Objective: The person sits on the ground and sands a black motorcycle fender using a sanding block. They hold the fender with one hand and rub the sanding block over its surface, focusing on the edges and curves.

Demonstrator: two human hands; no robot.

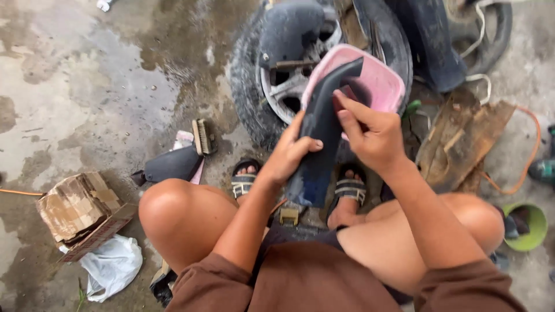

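I squat on wet concrete and hold a dark rubber inner tube upright in front of my knees. My left hand grips its left side around the middle, thumb across the front. Higher up, my right hand pinches the same tube with the fingertips pressed on the rubber. The tube's upper end reaches into a pink plastic basin just behind it. A wheel with a tyre lies behind the basin.
A torn cardboard box and a white plastic bag lie at the left. A brush and a dark rubber piece rest near my left foot. Wooden scraps, an orange hose and a green bowl sit right.
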